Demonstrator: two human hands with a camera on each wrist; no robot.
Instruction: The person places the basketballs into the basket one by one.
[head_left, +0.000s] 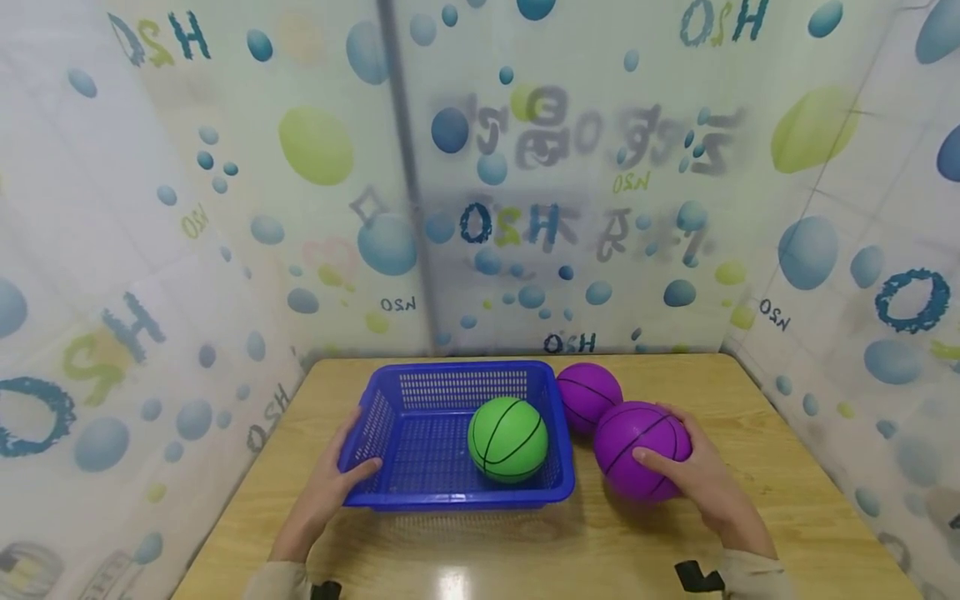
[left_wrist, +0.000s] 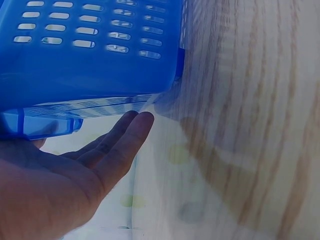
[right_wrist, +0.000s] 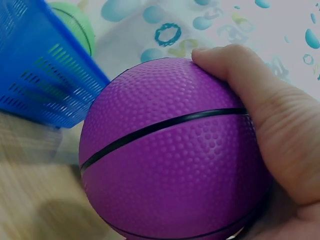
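Observation:
A blue plastic basket (head_left: 420,500) with slotted walls sits on the table, a green ball with black lines (head_left: 507,439) inside it at the right. My left hand (head_left: 333,471) holds the basket's left rim, thumb over the edge. In the left wrist view its fingers (left_wrist: 117,150) lie along the outer wall. My right hand (head_left: 701,471) grips a purple ball (head_left: 637,454) just right of the basket; in the right wrist view the thumb lies across this ball (right_wrist: 170,150). Behind it, a second purple ball (head_left: 587,396) rests by the basket's back right corner.
The wooden table (head_left: 780,467) extends around the basket and balls. Curtain-like sheets (head_left: 600,167) printed with blue and green bubbles stand behind the table and along both sides.

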